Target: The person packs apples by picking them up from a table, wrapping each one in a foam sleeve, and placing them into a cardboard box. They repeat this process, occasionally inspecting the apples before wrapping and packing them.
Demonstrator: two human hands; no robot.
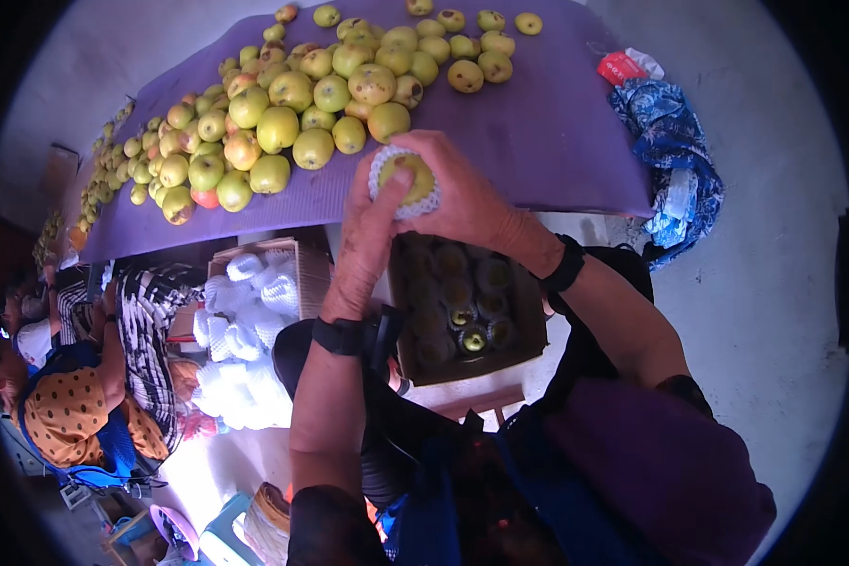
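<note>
At the centre of the view, just above an open cardboard box (pixel 530 325), a fruit (pixel 410 179) is being gripped by both hands. The fruit is showing as round and yellow-green with a smooth skin, and it is being sheathed in a white foam net (pixel 384 168), whose mesh is covering its sides while part of its face is being left bare. The fingers of the left hand (pixel 363 241) are being closed on the fruit from 7 o'clock, with the thumb being pressed on its face. The fingers of the right hand (pixel 467 203) are being curled around it from 3 o'clock. At 6 o'clock of the fruit, inside the box, more netted fruits are lying in rows. At 11 o'clock a pile of fruit (pixel 283 113) is being carried by a purple mat (pixel 557 141). At 8 o'clock a carton of foam nets (pixel 255 292) is standing, and farther out, another person (pixel 66 406) is sitting. At 2 o'clock a blue cloth (pixel 674 160) and a red packet (pixel 619 66) are lying on the floor.
</note>
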